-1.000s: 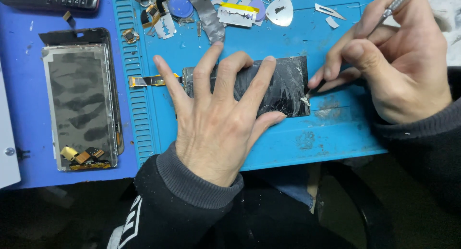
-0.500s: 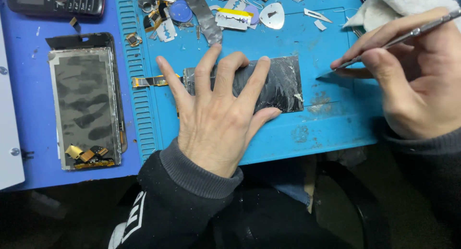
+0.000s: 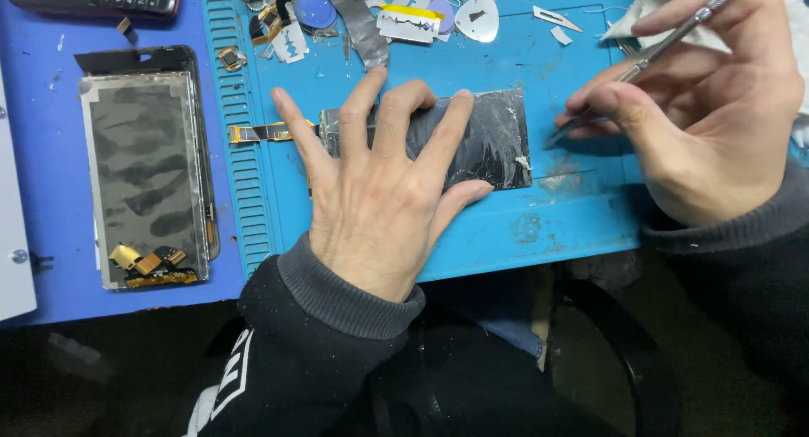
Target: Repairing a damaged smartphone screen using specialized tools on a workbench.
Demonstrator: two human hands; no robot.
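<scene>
Steel scalpel (image 3: 674, 39) pinched in right hand (image 3: 708, 117), tip just right of cracked black screen panel (image 3: 497, 142). Left hand (image 3: 379, 193) spread flat, pressing panel onto blue mat (image 3: 573, 226). Detached display frame (image 3: 143, 176) lies well left.

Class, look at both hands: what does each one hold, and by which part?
The right hand pinches a thin metal blade tool along its handle. The left hand grips nothing; it presses flat on the cracked screen panel.

Single head-worn view, close, looking steeply down at blue work mat (image 3: 581, 226); bench edge crosses lower frame.
</scene>
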